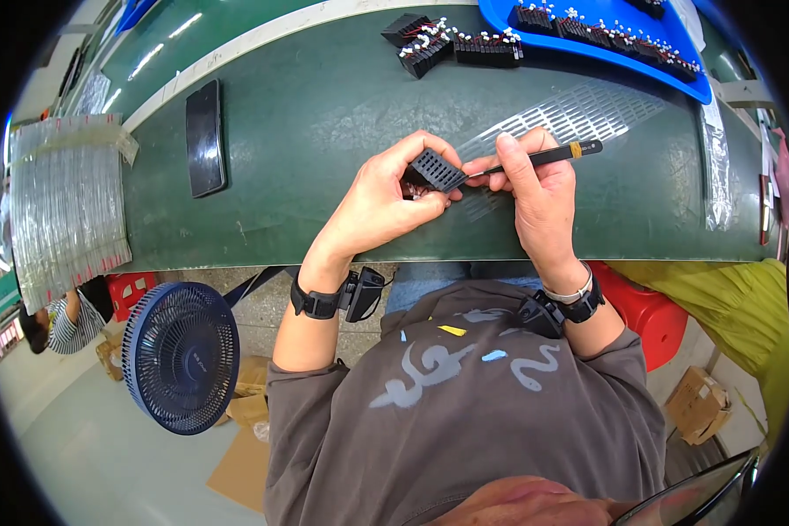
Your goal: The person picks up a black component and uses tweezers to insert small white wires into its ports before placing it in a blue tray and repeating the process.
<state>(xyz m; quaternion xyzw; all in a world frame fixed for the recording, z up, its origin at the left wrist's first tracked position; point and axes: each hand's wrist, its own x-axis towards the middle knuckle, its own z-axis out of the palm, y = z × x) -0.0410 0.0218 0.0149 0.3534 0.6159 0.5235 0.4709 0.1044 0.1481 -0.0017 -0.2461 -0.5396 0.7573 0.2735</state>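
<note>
Over the green table, my left hand (387,188) is closed around a small stack of black slotted parts (438,170), its slotted faces turned up. Bits of white and red show under the stack, partly covered by my fingers. My right hand (539,180) pinches black tweezers (552,155) with a yellow band near the back end. Their tip meets the stack's right corner, by my left fingertips. Beneath and beyond my right hand lies a clear sheet with rows of white rectangular pieces (579,110).
A blue tray (500,16) with rows of black parts with wires stands at the far right; similar blocks (486,50) lie beside it. A phone (206,138) and bundled clear strips (68,206) are on the left. A blue fan (181,358) stands below the table edge.
</note>
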